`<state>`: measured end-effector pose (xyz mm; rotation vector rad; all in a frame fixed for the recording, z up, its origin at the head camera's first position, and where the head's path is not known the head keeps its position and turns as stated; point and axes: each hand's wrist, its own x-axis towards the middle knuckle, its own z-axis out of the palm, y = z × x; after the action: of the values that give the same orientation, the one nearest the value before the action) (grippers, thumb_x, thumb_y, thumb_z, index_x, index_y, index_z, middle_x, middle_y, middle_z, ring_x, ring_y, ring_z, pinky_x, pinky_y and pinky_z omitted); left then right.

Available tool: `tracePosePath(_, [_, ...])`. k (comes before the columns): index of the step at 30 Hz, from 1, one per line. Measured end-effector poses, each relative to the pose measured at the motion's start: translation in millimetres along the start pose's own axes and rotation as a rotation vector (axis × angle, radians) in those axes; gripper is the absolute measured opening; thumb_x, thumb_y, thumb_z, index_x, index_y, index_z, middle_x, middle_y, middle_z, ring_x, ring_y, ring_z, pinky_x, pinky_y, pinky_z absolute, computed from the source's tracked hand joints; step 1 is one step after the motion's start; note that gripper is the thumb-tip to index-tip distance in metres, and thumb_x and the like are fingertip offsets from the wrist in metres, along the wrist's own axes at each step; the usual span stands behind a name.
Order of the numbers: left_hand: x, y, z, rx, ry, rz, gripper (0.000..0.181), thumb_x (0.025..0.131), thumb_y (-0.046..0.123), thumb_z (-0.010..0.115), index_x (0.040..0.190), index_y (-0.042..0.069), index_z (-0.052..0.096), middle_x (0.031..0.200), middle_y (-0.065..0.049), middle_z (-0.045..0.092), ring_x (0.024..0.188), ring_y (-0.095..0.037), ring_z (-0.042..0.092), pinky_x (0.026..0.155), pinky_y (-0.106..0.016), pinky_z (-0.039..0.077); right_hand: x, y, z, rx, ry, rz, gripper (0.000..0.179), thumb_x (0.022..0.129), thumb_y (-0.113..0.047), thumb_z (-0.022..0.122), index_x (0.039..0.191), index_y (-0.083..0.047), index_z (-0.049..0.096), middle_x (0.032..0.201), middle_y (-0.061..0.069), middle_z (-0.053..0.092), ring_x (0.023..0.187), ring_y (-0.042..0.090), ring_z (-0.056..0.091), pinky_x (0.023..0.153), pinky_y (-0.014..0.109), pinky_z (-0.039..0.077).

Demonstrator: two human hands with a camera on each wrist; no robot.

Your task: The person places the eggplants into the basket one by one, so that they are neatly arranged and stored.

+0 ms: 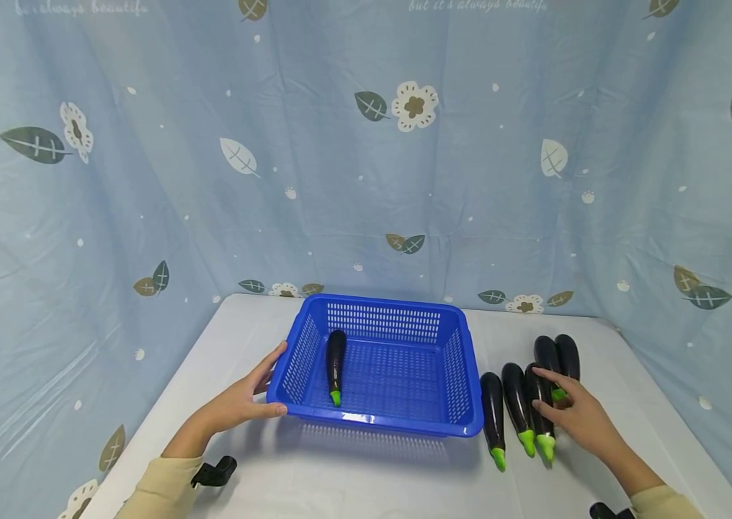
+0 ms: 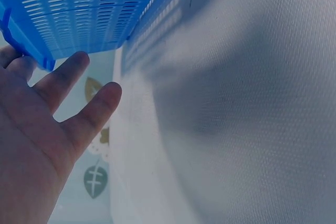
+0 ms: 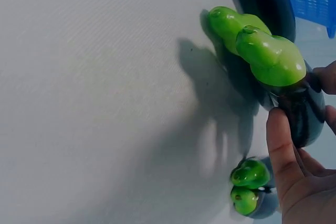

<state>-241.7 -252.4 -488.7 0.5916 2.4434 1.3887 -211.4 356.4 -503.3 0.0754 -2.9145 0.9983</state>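
Observation:
At the left end of a blue perforated plastic basket [image 1: 372, 425], my left hand [image 1: 243, 396] holds the rim, its thumb on the front corner and its index fingertip farther back. In the left wrist view two fingers [image 2: 65, 80] of that hand extend below the rim. One dark eggplant [image 1: 336, 364] with a green stem end lies inside the basket. My right hand [image 1: 576, 414] grips another eggplant [image 3: 299, 111] between thumb and fingers, on the right of the table. Close to its left lie two eggplants [image 1: 493, 414]; two more [image 1: 568, 357] lie behind it.
A white cloth covers the table [image 1: 392, 483]. Behind and beside it hangs a blue curtain [image 1: 340, 202] with printed leaves and flowers. A black device [image 1: 215, 472] is at the left wrist, and another [image 1: 609, 512] is at the right wrist.

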Motion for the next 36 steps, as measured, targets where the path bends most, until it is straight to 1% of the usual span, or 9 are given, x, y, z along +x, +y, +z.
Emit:
tracePosePath(6, [0.2,0.1,0.1,-0.004,0.001,-0.008,0.108,0.089,0.032,0.079,0.165,0.033,0.002,0.17,-0.018,0.004,0.145,-0.057,0.026,0.108,-0.076,0.028,4.5,-6.4,1.8,-0.015,0.021,-0.02,0.065,0.093,-0.032,0.076,0.149,-0.012,0.05,0.142,0.027,0.047,0.09,0.027,0.059,0.065,0.033,0.048])
tracePosePath(12, [1.3,0.4,0.4,-0.011,0.0,-0.014,0.108,0.088,0.032,0.079,0.165,0.033,0.002,0.17,-0.018,0.003,0.146,-0.056,0.024,0.109,-0.075,0.027,6.6,-11.5,3.5,-0.006,0.021,-0.024,0.065,0.093,-0.031,0.076,0.15,-0.014,0.05,0.145,0.028,0.044,0.094,0.03,0.062,0.068,0.035,0.051])
tracePosePath(17, [1.5,1.3,0.6,-0.013,0.004,-0.016,0.108,0.088,0.033,0.079,0.165,0.032,0.002,0.17,-0.018,0.003,0.146,-0.056,0.024,0.11,-0.074,0.027,9.7,-16.1,2.4,0.007,0.026,-0.048,0.065,0.093,-0.033,0.075,0.15,-0.015,0.05,0.146,0.028,0.044,0.093,0.029,0.064,0.068,0.036,0.052])
tracePosePath(24, [0.0,1.8,0.4,-0.017,0.006,-0.015,0.108,0.089,0.033,0.079,0.165,0.032,0.002,0.17,-0.018,0.003,0.146,-0.056,0.024,0.11,-0.074,0.027,13.1,-22.4,4.3,0.021,0.029,-0.068,0.064,0.094,-0.033,0.075,0.149,-0.014,0.051,0.147,0.028,0.043,0.093,0.028,0.065,0.066,0.033,0.053])
tracePosePath(31, [0.9,-0.4,0.3,-0.011,0.011,-0.01,0.108,0.088,0.033,0.079,0.165,0.031,0.003,0.17,-0.018,0.004,0.145,-0.056,0.025,0.11,-0.072,0.029,17.7,-31.5,6.3,0.04,0.023,-0.065,0.063,0.094,-0.03,0.076,0.15,-0.016,0.05,0.148,0.027,0.043,0.093,0.028,0.066,0.064,0.032,0.053])
tracePosePath(36, [0.5,-0.3,0.2,-0.006,0.006,-0.007,0.108,0.088,0.033,0.079,0.165,0.031,0.003,0.17,-0.018,0.004,0.146,-0.055,0.026,0.111,-0.071,0.03,19.3,-38.9,6.5,0.048,0.013,-0.059,0.064,0.094,-0.031,0.075,0.15,-0.016,0.05,0.148,0.027,0.043,0.093,0.028,0.065,0.061,0.03,0.051])
